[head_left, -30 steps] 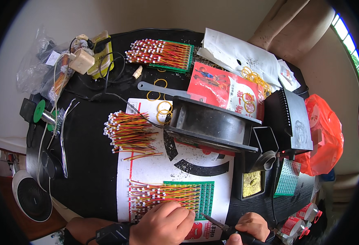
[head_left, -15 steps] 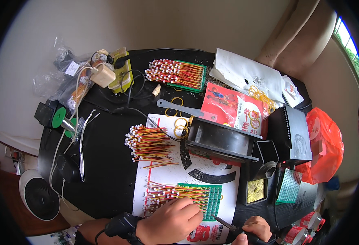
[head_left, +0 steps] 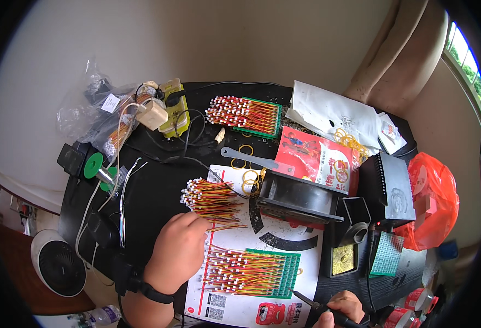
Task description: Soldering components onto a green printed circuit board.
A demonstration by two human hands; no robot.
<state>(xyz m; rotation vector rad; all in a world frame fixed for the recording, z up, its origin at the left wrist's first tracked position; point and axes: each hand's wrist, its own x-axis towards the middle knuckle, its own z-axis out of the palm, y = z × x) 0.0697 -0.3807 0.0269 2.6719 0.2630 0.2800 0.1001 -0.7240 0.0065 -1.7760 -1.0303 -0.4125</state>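
Observation:
My left hand [head_left: 179,249] has moved to the lower edge of a bundle of loose red-and-yellow wires with white connectors [head_left: 210,199]. Its fingers are curled, and the fingertips are hidden, so whatever they may pinch does not show. My right hand [head_left: 343,309] grips a soldering iron [head_left: 320,307]; its tip points at the lower right part of a green circuit board [head_left: 288,270]. Rows of wires [head_left: 238,271] run leftward from that board, their white connectors at the left end. The board lies on a white printed sheet [head_left: 197,306].
A black fan-like unit [head_left: 303,197] stands beyond the board. To its right are an iron stand with yellow sponge [head_left: 343,259], a black box [head_left: 388,188] and a red plastic bag [head_left: 432,202]. A wired board [head_left: 246,116] lies far back, a solder spool [head_left: 101,169] at left.
My left hand has left the wires on the board and moved up and left to the loose wire bundle. My right hand stays low with the soldering iron. The whole view has shifted slightly.

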